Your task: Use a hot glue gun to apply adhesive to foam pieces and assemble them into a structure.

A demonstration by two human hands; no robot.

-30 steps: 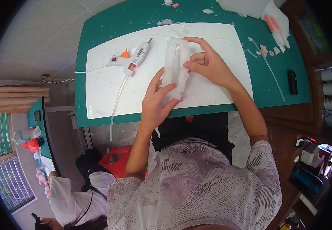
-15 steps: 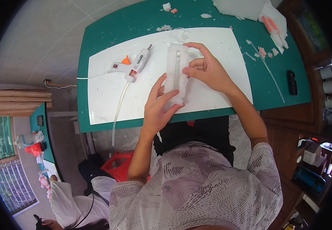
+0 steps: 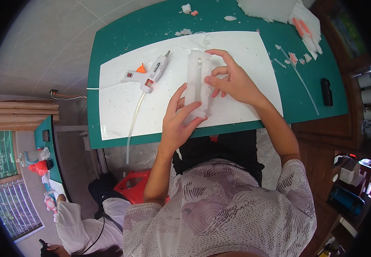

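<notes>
Foam frame (image 3: 192,75) sits clamped in your left hand (image 3: 176,124) and right hand (image 3: 238,83), near a glue gun (image 3: 152,75) with an unreadable label (image 3: 156,66).

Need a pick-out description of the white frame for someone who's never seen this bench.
Find the green table, then the large white sheet lying on it. Near the sheet's middle, the left hand and right hand touch the white frame. Unlike the glue gun to its left, it's a long, rough-edged rectangle with a narrow central opening.
</notes>
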